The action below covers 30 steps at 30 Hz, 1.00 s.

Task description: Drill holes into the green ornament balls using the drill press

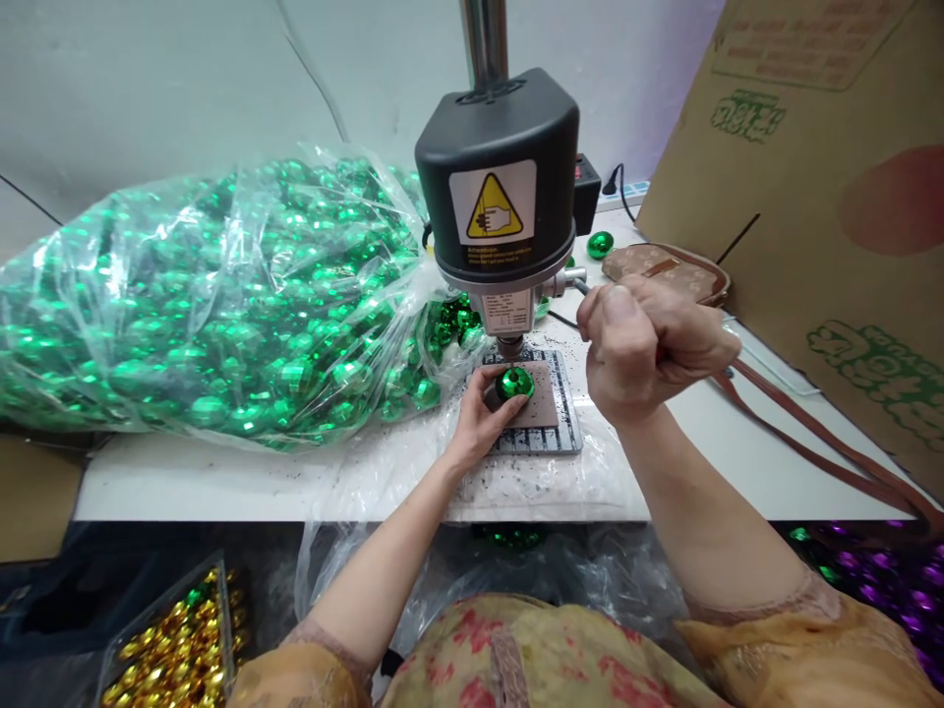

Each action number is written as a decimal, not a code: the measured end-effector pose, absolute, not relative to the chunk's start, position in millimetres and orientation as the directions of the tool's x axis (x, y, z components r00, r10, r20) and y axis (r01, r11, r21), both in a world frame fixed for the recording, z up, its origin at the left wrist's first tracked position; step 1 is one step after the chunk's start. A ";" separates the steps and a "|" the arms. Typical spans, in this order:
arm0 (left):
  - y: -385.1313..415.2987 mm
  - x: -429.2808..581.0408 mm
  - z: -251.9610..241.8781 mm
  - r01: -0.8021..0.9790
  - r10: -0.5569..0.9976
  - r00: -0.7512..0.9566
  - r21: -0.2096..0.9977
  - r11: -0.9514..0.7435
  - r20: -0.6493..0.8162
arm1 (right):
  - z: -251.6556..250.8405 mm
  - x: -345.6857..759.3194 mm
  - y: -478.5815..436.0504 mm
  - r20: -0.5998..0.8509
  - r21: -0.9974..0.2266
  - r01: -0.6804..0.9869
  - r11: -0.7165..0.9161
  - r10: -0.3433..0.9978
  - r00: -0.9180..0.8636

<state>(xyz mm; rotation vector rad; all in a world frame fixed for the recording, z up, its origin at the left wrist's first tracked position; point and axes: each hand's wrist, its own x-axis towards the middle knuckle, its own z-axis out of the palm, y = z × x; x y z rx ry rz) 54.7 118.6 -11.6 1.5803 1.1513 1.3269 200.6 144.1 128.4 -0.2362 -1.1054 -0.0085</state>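
Note:
In the middle of the head view stands a drill press [498, 177] with a black motor housing and a yellow warning label. Under its chuck [510, 346], my left hand [483, 413] grips a shiny green bauble [515, 383] between thumb and fingers. A dark hole shows in the top of the bauble, which is over a brown board [544, 408] on the slotted metal base [571, 433]. My right hand [641, 344] is closed in a fist around the end of the press's feed lever [579, 285]; most of the lever is hidden by the fingers.
A large clear bag of green baubles [221, 305] lies at the left. One loose green bauble [600, 245] and a brown handbag [668, 270] are behind my right hand. A tall cardboard box [826, 177] stands right. Below the table are gold baubles [173, 649] and purple baubles [877, 580].

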 end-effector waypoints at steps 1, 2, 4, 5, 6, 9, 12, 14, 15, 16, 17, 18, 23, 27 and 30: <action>118.6 54.6 -12.0 0.162 0.952 0.054 0.938 -0.305 0.301 | 127.3 201.0 144.9 0.894 -0.166 0.124 0.978 0.096 0.438; 118.8 54.5 -12.5 0.160 0.952 0.053 0.939 -0.306 0.301 | 126.3 201.5 145.5 0.899 -0.152 0.126 0.980 0.084 0.429; 119.1 54.4 -13.7 0.157 0.953 0.050 0.939 -0.304 0.300 | 124.1 202.2 146.5 0.902 -0.134 0.137 0.981 0.064 0.427; 119.2 54.4 -14.2 0.155 0.953 0.049 0.940 -0.302 0.298 | 123.1 202.5 146.8 0.903 -0.122 0.141 0.983 0.051 0.427; 119.3 54.4 -14.7 0.154 0.954 0.047 0.941 -0.300 0.296 | 122.0 202.8 147.0 0.905 -0.109 0.140 0.984 0.040 0.425; 119.3 54.3 -15.3 0.148 0.955 0.049 0.943 -0.297 0.293 | 119.2 203.6 146.7 0.914 -0.083 0.120 0.989 0.027 0.406; 119.1 54.2 -15.3 0.157 0.954 0.049 0.941 -0.300 0.296 | 117.7 204.5 145.2 0.922 -0.075 0.124 0.989 0.022 0.386; 119.1 54.4 -15.2 0.159 0.953 0.047 0.940 -0.302 0.299 | 117.3 205.3 144.2 0.928 -0.076 0.122 0.990 0.026 0.372; 119.2 54.5 -15.2 0.157 0.953 0.047 0.940 -0.304 0.300 | 117.1 205.7 143.7 0.930 -0.080 0.118 0.990 0.031 0.365; 119.2 54.7 -15.1 0.153 0.952 0.046 0.939 -0.307 0.303 | 116.6 206.2 143.3 0.932 -0.085 0.112 0.990 0.039 0.361; 119.3 54.8 -14.9 0.150 0.951 0.045 0.939 -0.310 0.307 | 115.8 206.9 143.0 0.934 -0.090 0.107 0.990 0.047 0.355; 119.2 54.9 -14.7 0.149 0.949 0.044 0.938 -0.314 0.311 | 114.6 207.6 142.6 0.935 -0.092 0.103 0.990 0.050 0.351; 118.8 54.5 -14.6 0.176 0.942 0.039 0.926 -0.334 0.332 | 107.4 210.4 139.5 0.957 -0.080 0.080 0.994 0.055 0.284; 120.5 56.1 -15.5 0.167 0.943 0.046 0.928 -0.333 0.330 | 120.9 207.8 137.1 0.919 -0.205 0.127 0.971 0.146 0.367; 119.9 57.6 -12.6 0.206 0.940 0.008 0.919 -0.336 0.342 | 145.2 206.4 139.3 0.838 -0.399 0.075 0.914 0.331 0.435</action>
